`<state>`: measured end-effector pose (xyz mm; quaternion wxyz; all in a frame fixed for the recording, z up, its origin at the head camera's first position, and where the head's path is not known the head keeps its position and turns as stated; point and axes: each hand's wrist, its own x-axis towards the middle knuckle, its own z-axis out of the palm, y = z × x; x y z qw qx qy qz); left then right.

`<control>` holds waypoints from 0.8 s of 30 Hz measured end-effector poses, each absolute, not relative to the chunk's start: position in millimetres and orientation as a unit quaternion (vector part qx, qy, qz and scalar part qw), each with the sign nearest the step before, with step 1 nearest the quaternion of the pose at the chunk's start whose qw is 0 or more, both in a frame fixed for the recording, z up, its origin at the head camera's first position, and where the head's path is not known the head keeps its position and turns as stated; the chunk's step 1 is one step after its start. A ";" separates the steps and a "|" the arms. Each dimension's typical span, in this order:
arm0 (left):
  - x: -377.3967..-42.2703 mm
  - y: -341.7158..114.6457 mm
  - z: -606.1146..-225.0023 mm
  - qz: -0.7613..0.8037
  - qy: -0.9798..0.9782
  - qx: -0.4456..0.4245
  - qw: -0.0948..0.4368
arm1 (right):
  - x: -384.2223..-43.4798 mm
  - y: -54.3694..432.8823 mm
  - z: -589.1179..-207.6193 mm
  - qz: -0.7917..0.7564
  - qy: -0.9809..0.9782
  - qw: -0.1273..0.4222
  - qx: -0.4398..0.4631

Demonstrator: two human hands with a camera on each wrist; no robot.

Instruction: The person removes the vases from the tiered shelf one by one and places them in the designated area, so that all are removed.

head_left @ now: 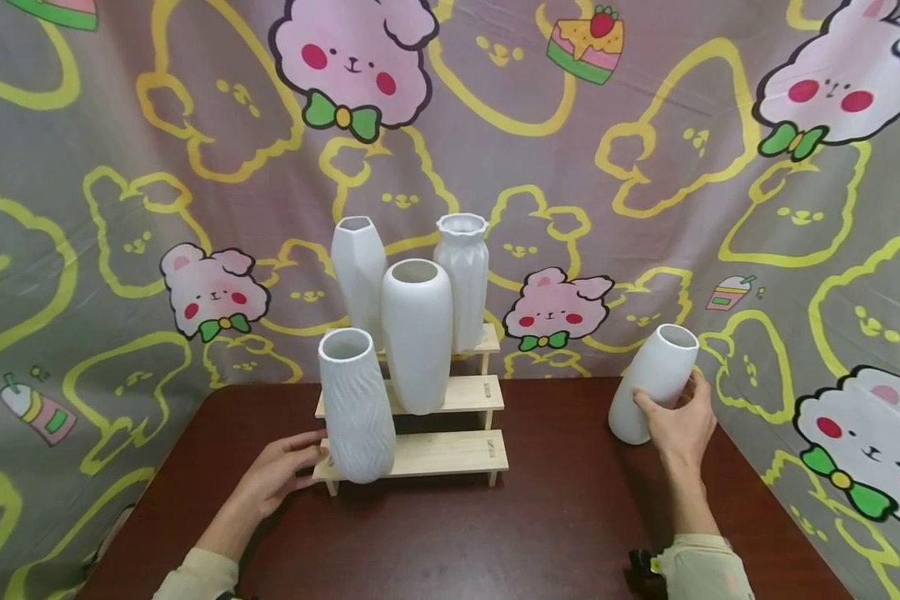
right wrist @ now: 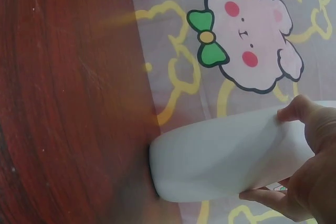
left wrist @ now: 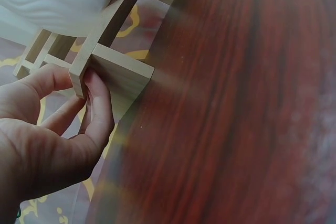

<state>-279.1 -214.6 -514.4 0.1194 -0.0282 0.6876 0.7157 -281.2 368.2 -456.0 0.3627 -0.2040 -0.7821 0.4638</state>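
Observation:
At the right of the head view, my right hand (head_left: 682, 425) grips a smooth white vase (head_left: 654, 383) around its side. In the right wrist view the vase's (right wrist: 220, 156) base is at the tabletop, between thumb and fingers. My left hand (head_left: 279, 472) pinches the left end of the lowest step of a wooden stepped stand (head_left: 442, 454); the left wrist view shows thumb and fingers on that board's end (left wrist: 79, 74). A wavy-textured white vase (head_left: 357, 408) stands on this step, beside the left hand. A smooth, taller vase (head_left: 417, 342) stands on the middle step.
On the top step are a faceted white vase (head_left: 358, 267) and a ribbed vase with a scalloped rim (head_left: 462, 275). The stand sits on a dark red-brown table (head_left: 540, 500). A cartoon-printed curtain (head_left: 540, 167) hangs behind and at both sides.

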 end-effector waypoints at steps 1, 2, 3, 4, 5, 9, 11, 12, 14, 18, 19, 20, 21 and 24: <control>-278.6 -214.7 -514.2 0.716 0.687 -0.027 0.119 | -281.0 368.1 -455.6 0.466 -0.781 0.362 -0.203; -278.2 -214.8 -514.1 0.716 0.688 -0.026 0.120 | -280.5 367.4 -454.8 0.468 -0.781 0.362 -0.203; -277.8 -214.9 -513.9 0.716 0.687 -0.026 0.120 | -279.9 366.7 -454.1 0.470 -0.780 0.361 -0.203; -277.4 -215.0 -513.7 0.716 0.687 -0.026 0.119 | -279.7 366.2 -453.7 0.472 -0.779 0.359 -0.203; -277.0 -215.1 -513.6 0.718 0.686 -0.027 0.119 | -279.5 365.6 -453.4 0.474 -0.779 0.356 -0.204; -276.6 -215.9 -513.4 0.719 0.684 -0.028 0.119 | -279.4 364.5 -452.3 0.483 -0.779 0.344 -0.206; -276.7 -216.1 -513.6 0.720 0.683 -0.028 0.118 | -279.4 364.5 -451.4 0.485 -0.780 0.340 -0.203; -276.9 -216.3 -513.7 0.720 0.683 -0.027 0.119 | -279.3 364.6 -450.8 0.485 -0.781 0.338 -0.201; -277.4 -216.7 -514.0 0.721 0.682 -0.027 0.119 | -278.6 364.5 -449.6 0.485 -0.784 0.334 -0.196; -278.1 -216.9 -514.6 0.721 0.683 -0.025 0.118 | -276.6 364.8 -446.5 0.476 -0.794 0.328 -0.187; -278.1 -216.8 -514.8 0.720 0.684 -0.025 0.118 | -275.7 364.6 -444.9 0.475 -0.795 0.329 -0.186; -278.2 -216.7 -515.1 0.717 0.686 -0.024 0.119 | -274.5 364.5 -443.0 0.476 -0.794 0.330 -0.185; -278.3 -216.5 -515.5 0.716 0.687 -0.025 0.119 | -273.2 364.3 -440.8 0.476 -0.793 0.329 -0.187; -279.1 -215.9 -516.1 0.713 0.690 -0.023 0.120 | -267.3 362.3 -430.9 0.483 -0.785 0.334 -0.194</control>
